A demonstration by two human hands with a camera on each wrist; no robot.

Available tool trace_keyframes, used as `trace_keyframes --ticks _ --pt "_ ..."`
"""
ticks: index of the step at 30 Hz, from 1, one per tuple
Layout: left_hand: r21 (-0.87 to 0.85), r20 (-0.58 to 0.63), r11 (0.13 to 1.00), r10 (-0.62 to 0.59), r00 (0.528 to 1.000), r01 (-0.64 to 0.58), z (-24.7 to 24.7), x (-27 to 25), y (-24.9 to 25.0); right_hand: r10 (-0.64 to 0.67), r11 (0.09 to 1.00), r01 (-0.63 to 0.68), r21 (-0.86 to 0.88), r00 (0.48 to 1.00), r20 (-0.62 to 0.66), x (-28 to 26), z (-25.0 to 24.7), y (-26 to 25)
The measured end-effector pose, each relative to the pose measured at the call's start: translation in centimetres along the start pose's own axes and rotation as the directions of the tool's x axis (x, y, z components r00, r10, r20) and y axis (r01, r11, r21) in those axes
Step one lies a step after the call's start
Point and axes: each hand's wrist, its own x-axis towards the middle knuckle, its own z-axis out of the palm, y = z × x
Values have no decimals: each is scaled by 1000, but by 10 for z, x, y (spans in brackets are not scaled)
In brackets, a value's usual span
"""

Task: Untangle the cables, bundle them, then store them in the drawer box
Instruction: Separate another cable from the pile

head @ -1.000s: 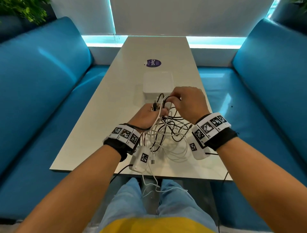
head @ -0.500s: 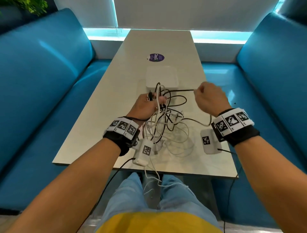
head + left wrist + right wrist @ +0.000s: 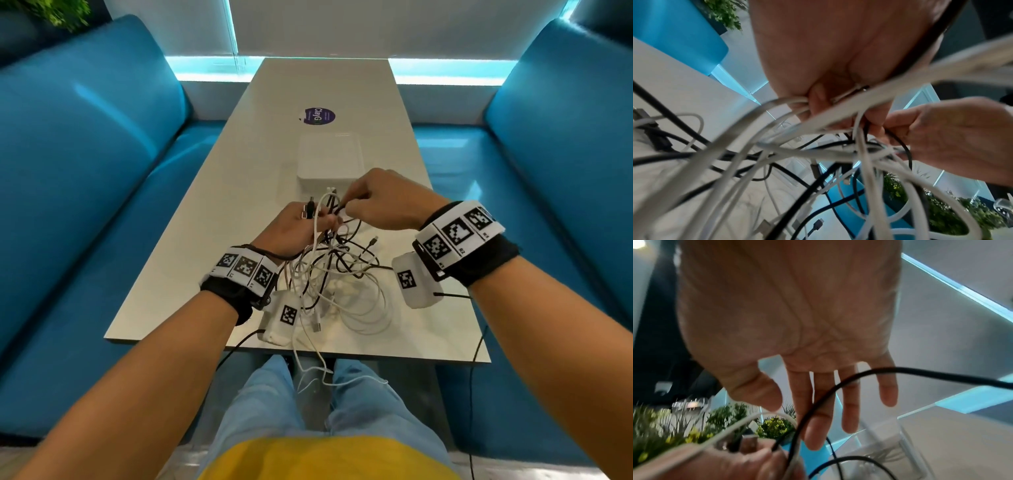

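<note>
Cables, a knot of thin white and black charging leads (image 3: 337,274), lie piled on the near half of the long pale counter (image 3: 212,219), between the two wrists, with one white strand drooping over the near edge toward the person's lap. By the look of it the task is at its first stage: the leads cross and loop through one another, no coil or tie shows anywhere, and nothing looks stored yet. The left hand (image 3: 296,228) has its grip clenched round a bunch of strands, several plug ends sticking up above the knuckles. The right hand (image 3: 383,202), close against it, appears in the head view to pinch a black strand at the fingertips; its own wrist view shows the fingers fairly straight with a black lead crossing them, so how firm that grip is cannot be judged. Untangling, bundling and storing all seem left to do. Just beyond the hands stands the white square drawer box (image 3: 330,159), apparently with its drawer pushed in; what it holds is hidden from view.
</note>
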Motion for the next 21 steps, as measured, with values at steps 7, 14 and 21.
trace_keyframes --ticks 7,14,21 --pt "58 69 994 91 993 -95 10 -7 -6 -19 993 4 -115 992 -129 9 11 11" --pt "243 40 968 -75 996 63 10 -17 -31 114 955 47 293 853 -509 1 -45 11" --pt "56 -251 998 5 968 9 5 1 0 60 998 -61 1 980 -188 -9 4 38"
